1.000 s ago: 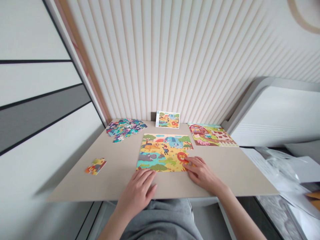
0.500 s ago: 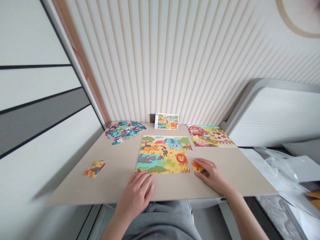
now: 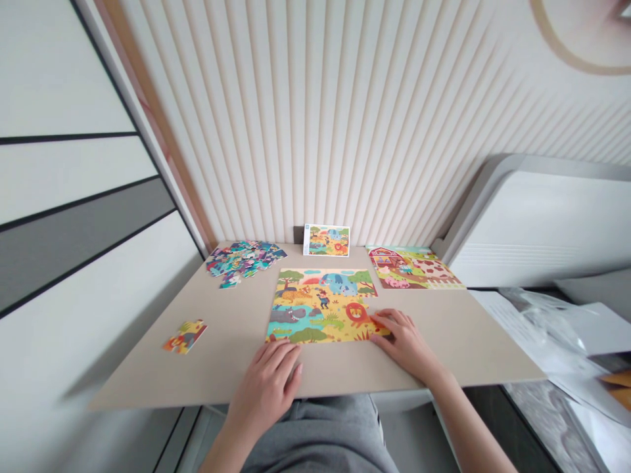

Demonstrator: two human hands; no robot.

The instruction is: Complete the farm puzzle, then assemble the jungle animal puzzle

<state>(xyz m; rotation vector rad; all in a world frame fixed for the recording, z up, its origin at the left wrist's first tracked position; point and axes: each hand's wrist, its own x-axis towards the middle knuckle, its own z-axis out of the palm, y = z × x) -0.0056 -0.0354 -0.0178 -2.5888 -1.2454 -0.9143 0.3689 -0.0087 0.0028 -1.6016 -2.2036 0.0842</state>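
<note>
A safari jigsaw puzzle (image 3: 315, 305) lies on the table in front of me, showing a hippo, a lion, elephants and trees. My left hand (image 3: 272, 374) rests palm down, fingers laid out, with its tips at the puzzle's lower left edge. At the lower right corner, my right hand (image 3: 401, 341) has thumb and fingers on a yellow and orange puzzle piece (image 3: 378, 326). That piece sits against the lion part, mostly covered by the fingers. Whether it is fully locked in, I cannot tell. Above it, the puzzle's right edge is stepped inward.
A reference card (image 3: 326, 240) leans upright at the wall. Blue and purple puzzle pieces (image 3: 244, 258) are heaped at the back left. A farm puzzle (image 3: 414, 267) lies back right. A few joined pieces (image 3: 185, 336) lie on the left of the beige table (image 3: 227, 355).
My right hand has moved left with the puzzle piece, from a gap beside the puzzle to contact with its lower right corner. My left hand has stayed put.
</note>
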